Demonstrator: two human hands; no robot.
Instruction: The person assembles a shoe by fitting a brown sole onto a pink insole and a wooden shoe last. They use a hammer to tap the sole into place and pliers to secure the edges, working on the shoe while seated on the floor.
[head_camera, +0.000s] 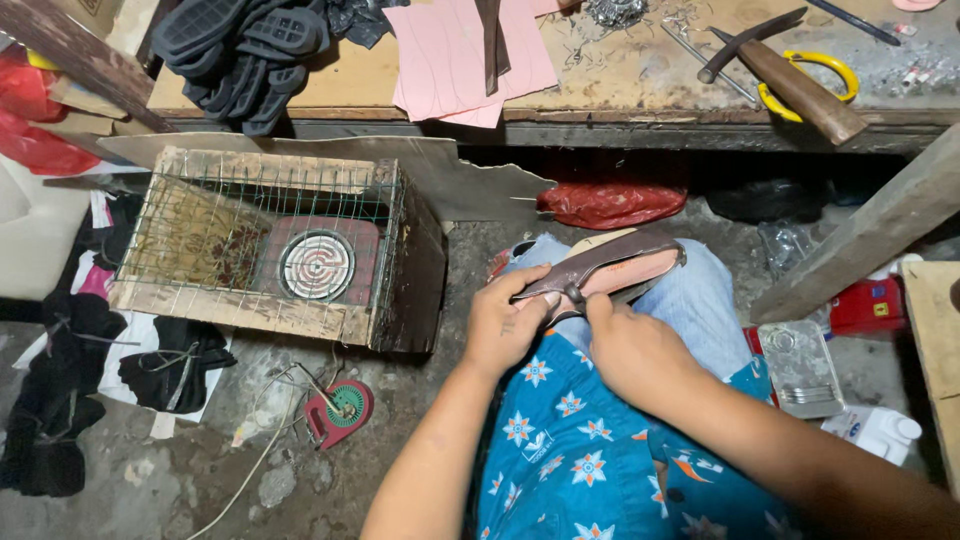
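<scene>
A shoe on its last (612, 268), sole side up with a pinkish insole showing and a brown leather upper folded over its edge, rests on the person's lap over the jeans-clad knee, below the front edge of the workbench (640, 130). The step in hand looks like lasting: drawing the upper's margin over the insole edge and pressing it down. The left hand (503, 325) is curled around the near side of the shoe, fingers wrapped under it and the thumb laid flat on top of the brown leather, so it grasps and steadies the shoe. The right hand (628, 345) is loosely closed, its thumb and forefinger pinching a fold of the leather at the middle of the shoe, just beside the left thumb; whether a small tool sits between those fingers cannot be told. By my judgement the next move calls for a firm, even pull on the margin while the left hand keeps the shoe from twisting. On the ground to the left stands a wire-fronted wooden box (260, 250) with a coil electric heater (317, 265) inside. On the workbench lie pink pattern sheets (450, 60), a pile of black soles (245, 50) at its left end, and a hammer (790, 85) across yellow-handled pincers (835, 70) toward its right end.
</scene>
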